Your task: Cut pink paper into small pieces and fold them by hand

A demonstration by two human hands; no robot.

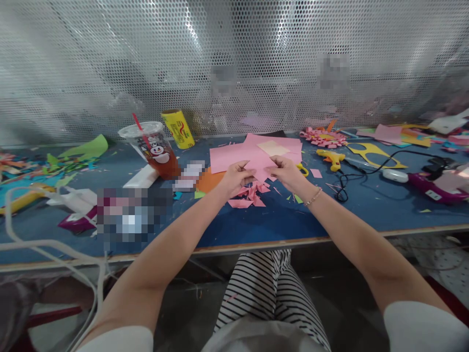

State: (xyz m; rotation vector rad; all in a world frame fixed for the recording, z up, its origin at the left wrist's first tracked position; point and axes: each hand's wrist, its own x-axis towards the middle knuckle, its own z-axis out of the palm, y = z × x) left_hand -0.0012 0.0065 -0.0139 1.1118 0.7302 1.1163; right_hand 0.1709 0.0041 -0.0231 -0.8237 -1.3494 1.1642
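Both hands are raised over the blue table, just in front of large pink paper sheets (227, 157). My left hand (238, 177) has its fingers closed on a piece of pink paper (259, 168). The same piece is pinched by my right hand (285, 171), whose wrist bears a bracelet. The outline of this paper blends into the pink sheets behind it. Folded pink scraps (251, 197) lie in a small pile below the hands. A pale cream piece (273, 148) rests on the pink sheets, and orange paper (210, 180) lies to the left.
A drink cup (159, 151) with a red straw and a yellow can (178, 129) stand left. A yellow glue gun (331, 159) with a black cable lies right, near a pink fringed ring (324, 137). A perforated metal panel (256, 63) rises behind the blue table (286, 227).
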